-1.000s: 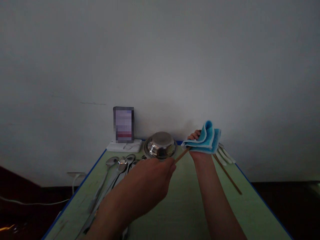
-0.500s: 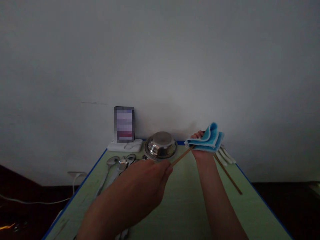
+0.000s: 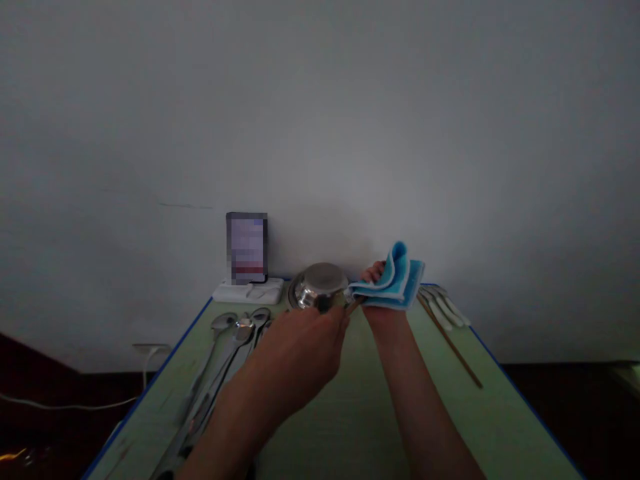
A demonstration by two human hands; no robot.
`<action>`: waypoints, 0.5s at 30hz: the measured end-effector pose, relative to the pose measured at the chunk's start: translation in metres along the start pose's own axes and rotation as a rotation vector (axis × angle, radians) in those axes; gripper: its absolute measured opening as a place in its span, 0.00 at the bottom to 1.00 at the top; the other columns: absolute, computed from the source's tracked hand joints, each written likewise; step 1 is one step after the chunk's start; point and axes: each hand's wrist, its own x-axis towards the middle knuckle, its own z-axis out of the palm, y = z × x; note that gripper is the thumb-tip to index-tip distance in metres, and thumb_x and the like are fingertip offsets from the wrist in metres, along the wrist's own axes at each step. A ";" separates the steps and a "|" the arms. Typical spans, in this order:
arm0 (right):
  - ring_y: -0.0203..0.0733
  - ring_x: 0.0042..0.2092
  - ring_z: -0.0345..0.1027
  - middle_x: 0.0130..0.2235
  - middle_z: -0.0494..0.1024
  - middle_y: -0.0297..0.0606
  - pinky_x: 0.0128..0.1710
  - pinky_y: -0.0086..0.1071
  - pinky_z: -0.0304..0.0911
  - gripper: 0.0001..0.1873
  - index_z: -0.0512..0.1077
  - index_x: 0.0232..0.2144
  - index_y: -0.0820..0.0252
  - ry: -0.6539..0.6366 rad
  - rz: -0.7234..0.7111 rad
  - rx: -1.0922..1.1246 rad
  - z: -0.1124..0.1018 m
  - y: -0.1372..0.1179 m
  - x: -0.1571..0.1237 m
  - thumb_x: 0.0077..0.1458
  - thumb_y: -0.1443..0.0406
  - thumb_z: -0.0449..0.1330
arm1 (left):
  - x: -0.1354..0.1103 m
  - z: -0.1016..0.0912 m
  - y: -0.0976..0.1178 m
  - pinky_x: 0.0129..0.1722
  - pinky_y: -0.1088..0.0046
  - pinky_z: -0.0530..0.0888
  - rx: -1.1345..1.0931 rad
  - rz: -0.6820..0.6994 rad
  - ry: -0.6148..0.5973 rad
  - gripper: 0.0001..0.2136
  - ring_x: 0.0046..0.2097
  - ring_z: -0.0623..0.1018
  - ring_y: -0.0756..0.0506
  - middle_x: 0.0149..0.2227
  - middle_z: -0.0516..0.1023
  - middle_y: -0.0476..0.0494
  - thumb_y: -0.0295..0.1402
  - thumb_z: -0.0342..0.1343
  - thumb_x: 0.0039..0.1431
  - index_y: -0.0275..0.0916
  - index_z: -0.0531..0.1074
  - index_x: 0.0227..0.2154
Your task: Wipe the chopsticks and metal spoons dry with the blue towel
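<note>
My left hand (image 3: pixel 313 343) is closed around one end of a thin brown chopstick (image 3: pixel 355 306). A short length of it shows between my hands. My right hand (image 3: pixel 376 272) grips a folded blue cloth with white edging (image 3: pixel 395 287), which lies around the chopstick's other part; the cloth hides most of my fingers. Behind my left hand, an upturned shiny metal bowl (image 3: pixel 324 277) sits near the wall. A second chopstick (image 3: pixel 453 343) rests on the table to the right of my right forearm.
Several metal spoons (image 3: pixel 245 330) lie on the left of the green table (image 3: pixel 340 433), partly under my left forearm. Several white-handled forks (image 3: pixel 447 310) lie at the far right. A phone (image 3: pixel 247 247) stands in a white holder (image 3: pixel 250 291) against the wall (image 3: pixel 320 133).
My right hand has moved left with the blue cloth, closer to my left hand. Less of the chopstick shows between them. The forks at right are more exposed.
</note>
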 end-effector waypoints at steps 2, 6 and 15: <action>0.26 0.16 0.51 0.16 0.59 0.22 0.14 0.22 0.52 0.15 0.56 0.17 0.57 0.003 0.006 -0.005 0.001 -0.002 0.002 0.44 0.57 0.57 | 0.001 0.002 0.001 0.24 0.69 0.68 -0.012 0.007 -0.008 0.16 0.27 0.76 0.43 0.27 0.75 0.42 0.35 0.34 0.64 0.40 0.68 0.38; 0.25 0.15 0.51 0.15 0.59 0.22 0.13 0.20 0.52 0.16 0.55 0.17 0.58 0.026 -0.002 -0.005 -0.005 -0.016 0.010 0.44 0.55 0.55 | -0.004 0.001 -0.002 0.27 0.68 0.69 -0.065 0.085 -0.030 0.16 0.29 0.75 0.44 0.30 0.76 0.45 0.33 0.34 0.64 0.42 0.68 0.40; 0.25 0.15 0.51 0.15 0.60 0.23 0.13 0.20 0.51 0.16 0.57 0.16 0.58 0.110 0.001 0.044 -0.004 -0.026 0.012 0.49 0.57 0.50 | -0.009 -0.001 -0.003 0.26 0.70 0.68 -0.020 0.156 -0.059 0.14 0.28 0.74 0.45 0.29 0.75 0.46 0.30 0.36 0.63 0.43 0.68 0.41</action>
